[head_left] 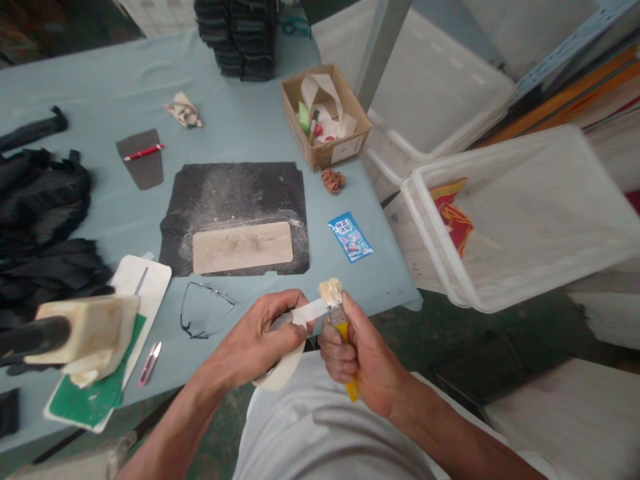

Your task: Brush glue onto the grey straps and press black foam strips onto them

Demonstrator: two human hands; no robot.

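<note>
My right hand (357, 353) is closed round a small brush with a yellow handle (351, 387) and pale bristles (331, 291), held upright over my lap. My left hand (260, 337) grips a roll of white tape (283, 370). A strip of the tape (313, 311) runs from the roll to the brush's metal collar, just below the bristles. Both hands meet at the near edge of the blue table (100, 80).
On the table lie a dusty black mat (235, 193) with a tan board (243, 247), eyeglasses (203, 310), pink snips (150, 362), a blue packet (351, 237), a cardboard box (325, 117), a glue pot (80, 330) and black fabric piles (40, 220). White bins (520, 213) stand right.
</note>
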